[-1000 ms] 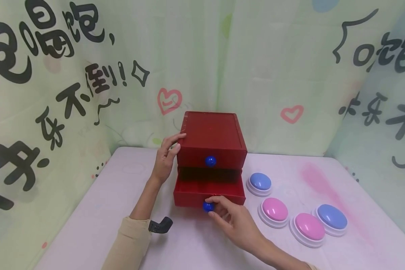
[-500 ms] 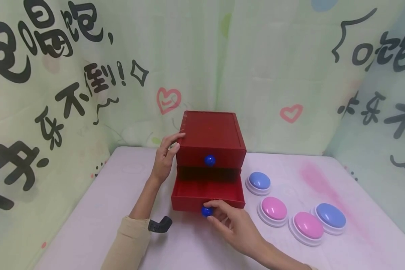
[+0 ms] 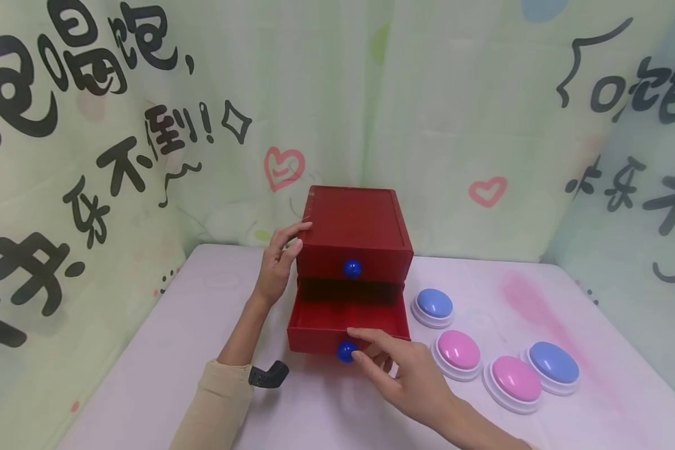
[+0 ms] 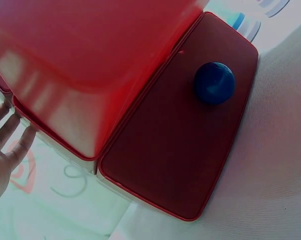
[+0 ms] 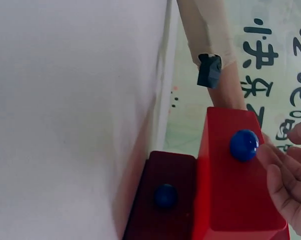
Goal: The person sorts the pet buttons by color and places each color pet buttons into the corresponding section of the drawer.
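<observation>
At centre we see a smooth, plastic-looking cabinet with glossy knobs; across the top, matt cloth curtain.

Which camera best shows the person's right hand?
The head view: it shows the right hand uncropped, beside the lower blue knob. The right wrist view cuts it off at the picture's edge; the left wrist view shows none of it.
</observation>
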{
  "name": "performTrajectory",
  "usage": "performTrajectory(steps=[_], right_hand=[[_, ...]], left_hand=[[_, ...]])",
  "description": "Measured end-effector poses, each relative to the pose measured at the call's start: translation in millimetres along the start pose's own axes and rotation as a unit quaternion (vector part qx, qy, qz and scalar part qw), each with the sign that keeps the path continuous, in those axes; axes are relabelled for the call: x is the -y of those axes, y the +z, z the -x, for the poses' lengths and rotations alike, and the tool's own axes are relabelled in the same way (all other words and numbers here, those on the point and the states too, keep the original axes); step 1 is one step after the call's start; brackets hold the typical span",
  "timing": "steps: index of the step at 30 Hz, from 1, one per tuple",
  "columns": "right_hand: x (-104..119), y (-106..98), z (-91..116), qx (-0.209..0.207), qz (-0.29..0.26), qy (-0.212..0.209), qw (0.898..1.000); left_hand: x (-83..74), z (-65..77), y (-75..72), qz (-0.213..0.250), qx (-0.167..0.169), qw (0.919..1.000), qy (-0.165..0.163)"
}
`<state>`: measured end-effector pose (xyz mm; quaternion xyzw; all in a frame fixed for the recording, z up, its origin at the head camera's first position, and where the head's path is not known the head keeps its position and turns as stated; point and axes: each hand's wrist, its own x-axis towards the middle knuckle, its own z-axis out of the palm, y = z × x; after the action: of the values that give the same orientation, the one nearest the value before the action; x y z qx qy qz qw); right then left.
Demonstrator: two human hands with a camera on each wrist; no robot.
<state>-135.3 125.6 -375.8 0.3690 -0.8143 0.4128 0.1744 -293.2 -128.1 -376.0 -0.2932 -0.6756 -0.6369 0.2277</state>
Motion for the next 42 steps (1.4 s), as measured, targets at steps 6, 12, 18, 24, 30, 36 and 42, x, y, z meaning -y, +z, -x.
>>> performTrajectory(steps=[6, 12, 18, 24, 30, 36, 42], right_hand=[[-1.3, -10.9, -6.1, -0.062, -0.003, -0.038, 0.997], [-11.2, -21.4, -12.6, -0.111, 0.021, -0.052, 0.992], [-22.8, -30.8, -17.0, -0.154, 0.045, -0.044, 0.986], [-32.5, -38.8, -18.4, -0.179, 0.071, -0.026, 0.981], [-40.8, -49.0, -17.9, -0.206, 0.069, -0.003, 0.976], [-54.3, -61.7, -16.6, -0.229, 0.048, 0.076, 0.969], [-62.2, -68.6, -13.8, -0.239, 0.027, 0.165, 0.956]], left_hand=[[-0.6, -0.6, 0.8, -0.001, 0.000, 1.0000, -0.001], [-1.5, -0.7, 1.1, -0.003, -0.001, 1.0000, -0.001], [-1.0, -0.8, 1.0, -0.004, 0.000, 1.0000, -0.001], [-1.1, -0.7, 0.9, -0.001, 0.000, 1.0000, 0.001], [-1.2, -0.7, 1.2, 0.000, -0.001, 1.0000, 0.004], [-1.5, -0.6, 1.2, -0.004, -0.003, 1.0000, 0.002], [-2.2, 0.0, 1.0, -0.008, -0.002, 1.0000, -0.004]])
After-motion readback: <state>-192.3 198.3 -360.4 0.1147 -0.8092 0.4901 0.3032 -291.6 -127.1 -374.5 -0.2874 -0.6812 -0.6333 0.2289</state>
